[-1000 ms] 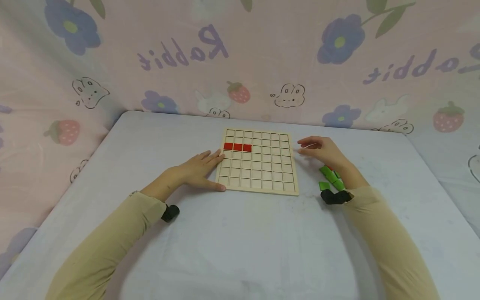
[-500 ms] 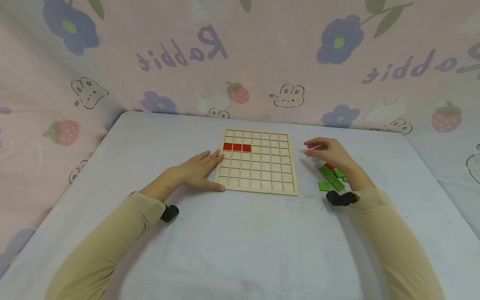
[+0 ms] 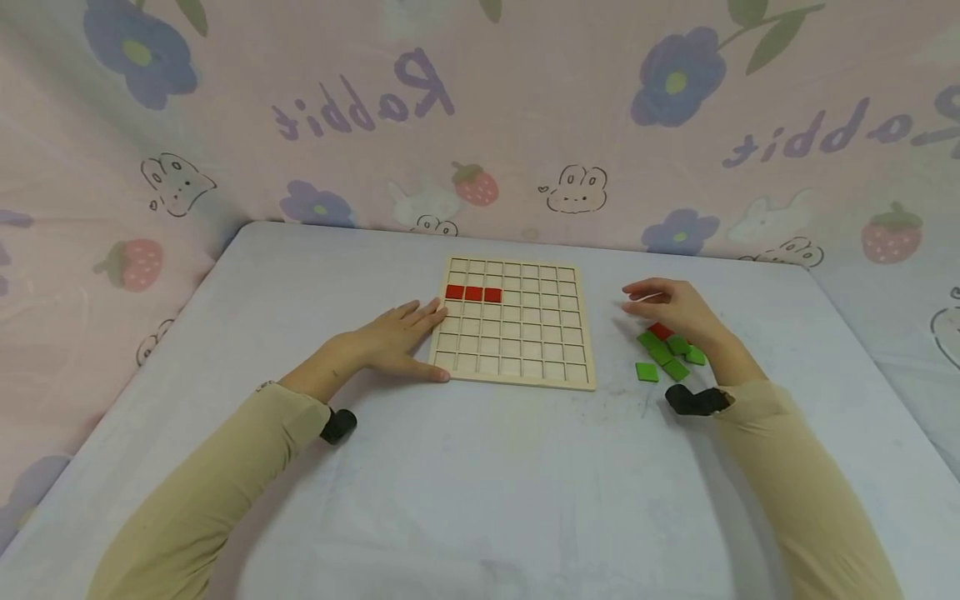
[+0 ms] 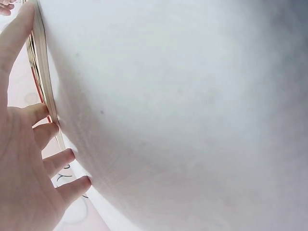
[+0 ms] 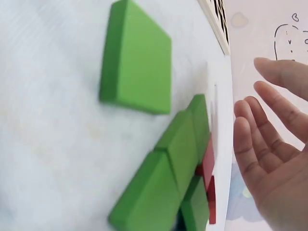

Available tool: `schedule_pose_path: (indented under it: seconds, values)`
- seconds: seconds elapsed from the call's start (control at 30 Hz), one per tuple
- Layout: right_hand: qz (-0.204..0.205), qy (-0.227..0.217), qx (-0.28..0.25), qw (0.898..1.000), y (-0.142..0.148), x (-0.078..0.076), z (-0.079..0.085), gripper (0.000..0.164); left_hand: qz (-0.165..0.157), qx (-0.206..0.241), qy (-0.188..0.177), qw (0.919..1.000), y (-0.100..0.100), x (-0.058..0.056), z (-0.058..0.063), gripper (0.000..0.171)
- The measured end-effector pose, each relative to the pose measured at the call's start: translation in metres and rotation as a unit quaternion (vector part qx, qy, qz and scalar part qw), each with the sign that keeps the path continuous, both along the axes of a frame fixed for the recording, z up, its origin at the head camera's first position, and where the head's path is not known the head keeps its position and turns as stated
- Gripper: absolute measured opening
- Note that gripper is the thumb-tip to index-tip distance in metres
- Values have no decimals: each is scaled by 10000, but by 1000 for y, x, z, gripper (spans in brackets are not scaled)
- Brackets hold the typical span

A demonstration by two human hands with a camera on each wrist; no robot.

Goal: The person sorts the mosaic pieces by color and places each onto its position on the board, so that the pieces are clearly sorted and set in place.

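Note:
A wooden grid board (image 3: 517, 333) lies flat on the table, with three red tiles (image 3: 473, 293) side by side in one row at its left. My left hand (image 3: 393, 342), fingers spread, touches the board's left edge; the left wrist view shows the fingertips (image 4: 47, 109) along that edge. To the right of the board my right hand (image 3: 671, 308) hovers with relaxed fingers and nothing between them. Below it lies a loose pile of green tiles (image 3: 660, 350) with a red tile (image 3: 660, 331) at the back. A single green tile (image 5: 144, 62) lies apart, close to the right wrist camera.
A white cloth covers the table (image 3: 480, 483). Behind it hangs a pink printed curtain (image 3: 510, 125) with flowers, rabbits and strawberries. Black wrist cameras sit at both cuffs, the right one (image 3: 693, 400) near the tiles.
My right hand has drawn back to the right, away from the board, uncovering more of the tile pile. The left hand and the three red tiles on the board stay put.

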State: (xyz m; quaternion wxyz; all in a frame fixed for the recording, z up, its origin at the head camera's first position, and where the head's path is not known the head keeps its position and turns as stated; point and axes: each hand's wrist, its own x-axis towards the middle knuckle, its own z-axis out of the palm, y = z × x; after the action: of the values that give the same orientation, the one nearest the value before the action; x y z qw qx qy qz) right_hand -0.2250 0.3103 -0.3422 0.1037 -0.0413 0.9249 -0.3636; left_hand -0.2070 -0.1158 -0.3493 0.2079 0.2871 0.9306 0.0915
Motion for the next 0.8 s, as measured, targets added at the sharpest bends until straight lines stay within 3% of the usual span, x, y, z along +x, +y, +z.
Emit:
schedule_pose_path:
  seconds: [0.8]
  values:
    - [-173, -75, 276, 9994, 25, 12, 2, 56, 50, -69, -54, 9999, 0, -2, -1, 105]
